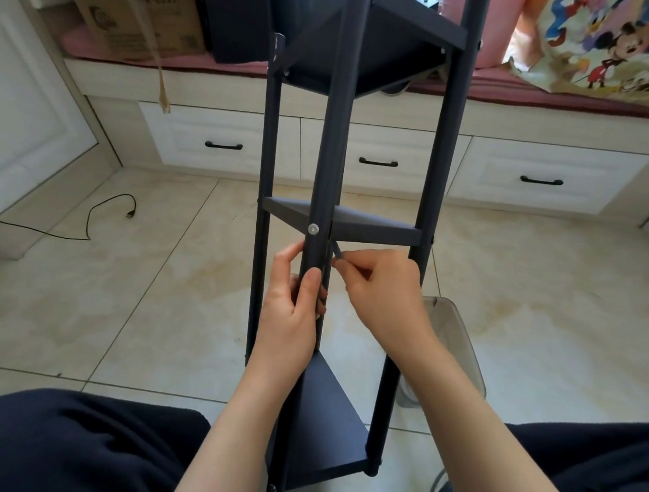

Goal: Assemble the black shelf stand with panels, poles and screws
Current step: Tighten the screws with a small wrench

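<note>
The black shelf stand (443, 146) lies tilted away from me, its three poles running from my lap up to the window seat. Three triangular panels sit between the poles: a near one (325, 426), a middle one (374, 228) and a far one (367, 53). A silver screw (313, 228) shows in the front pole (336, 131) at the middle panel. My left hand (291, 312) grips the front pole just below that screw. My right hand (381, 288) pinches a small dark hex key (337, 251) beside the pole, under the middle panel.
White drawers (378, 161) with black handles run under a cushioned window seat holding a cardboard box (139, 17). A black cable (86, 221) lies on the tiled floor at left. A clear plastic bin (458, 339) stands behind my right forearm. My dark-trousered legs fill the bottom.
</note>
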